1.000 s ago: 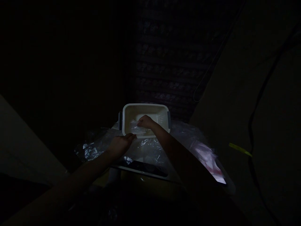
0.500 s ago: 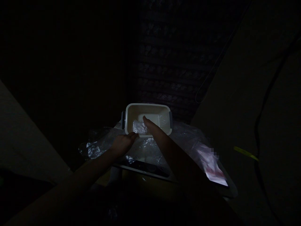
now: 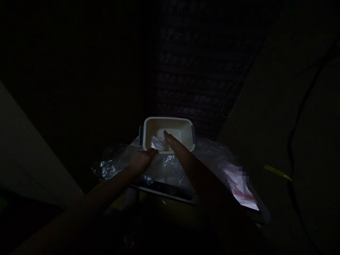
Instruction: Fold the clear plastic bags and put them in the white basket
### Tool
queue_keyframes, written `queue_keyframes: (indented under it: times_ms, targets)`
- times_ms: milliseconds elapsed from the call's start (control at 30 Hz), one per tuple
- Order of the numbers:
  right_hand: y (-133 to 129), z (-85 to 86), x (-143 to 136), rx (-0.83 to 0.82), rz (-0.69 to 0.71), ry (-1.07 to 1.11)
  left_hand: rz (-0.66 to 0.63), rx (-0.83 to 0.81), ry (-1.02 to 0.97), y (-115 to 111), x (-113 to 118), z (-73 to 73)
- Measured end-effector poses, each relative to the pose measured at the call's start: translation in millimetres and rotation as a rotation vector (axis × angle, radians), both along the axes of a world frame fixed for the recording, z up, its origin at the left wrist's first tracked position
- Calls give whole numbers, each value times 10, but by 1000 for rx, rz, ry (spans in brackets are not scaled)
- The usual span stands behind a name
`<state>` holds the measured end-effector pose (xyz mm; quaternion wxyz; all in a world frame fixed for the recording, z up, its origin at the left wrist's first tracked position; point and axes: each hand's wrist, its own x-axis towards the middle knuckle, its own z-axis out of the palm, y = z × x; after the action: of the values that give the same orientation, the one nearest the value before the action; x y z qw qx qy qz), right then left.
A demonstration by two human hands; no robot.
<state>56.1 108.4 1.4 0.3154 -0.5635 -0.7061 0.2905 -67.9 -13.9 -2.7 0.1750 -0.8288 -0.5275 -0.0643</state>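
Note:
A cream plastic tub [image 3: 170, 122] with grey clips at its two ends is tilted so that its inside faces me. My left hand [image 3: 145, 159] is closed on the near rim, at its left part. Over that rim reaches my right hand [image 3: 170, 139], its thumb side up inside the tub. A crumpled, shiny clear plastic packet [image 3: 158, 142] is against the right hand's fingers, which look closed on it. Dimness and the hand's own angle hide most of those fingers.
Clear plastic sheeting [image 3: 108, 170] covers the tabletop around the tub. A white and red plastic bag [image 3: 243, 189] lies at the table's right. On the right, a dark cable [image 3: 290, 148] hangs with a yellow strip [image 3: 277, 172] attached. The surroundings are very dark.
Tub and both hands appear slightly farther right, along with the whole scene. Both hands keep nearly the same pose on the tub and the plastic packet.

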Motion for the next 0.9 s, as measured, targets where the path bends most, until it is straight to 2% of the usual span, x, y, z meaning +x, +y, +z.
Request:
queue_keyframes:
  times_ms: [33, 100, 167, 267, 367, 467, 667, 767, 900]
  targets:
    - [-26, 75, 35, -67, -113, -1, 4, 3, -4, 10, 0, 12]
    - [-78, 221, 128, 59, -194, 45, 24, 5, -11, 31, 4, 45]
    - [-132, 338, 256, 161, -182, 68, 51, 0, -15, 56, 8, 89]
    - [-222, 437, 496, 411, -134, 73, 87, -6, -24, 113, 14, 155]
    - [-333, 467, 740, 557, -120, 18, 122, 15, -30, 203, 22, 211]
    - [-456, 445, 945, 634, -136, -41, 153, 33, -45, 302, 35, 266]
    - [-628, 260, 1266, 603, -210, -199, 208, 23, -70, 433, 47, 331]
    - [-649, 182, 1401, 505, -223, -309, 222, 26, -95, 476, 58, 325]
    - [-660, 139, 1505, 332, -142, -374, 234, 24, -130, 465, 109, 332]
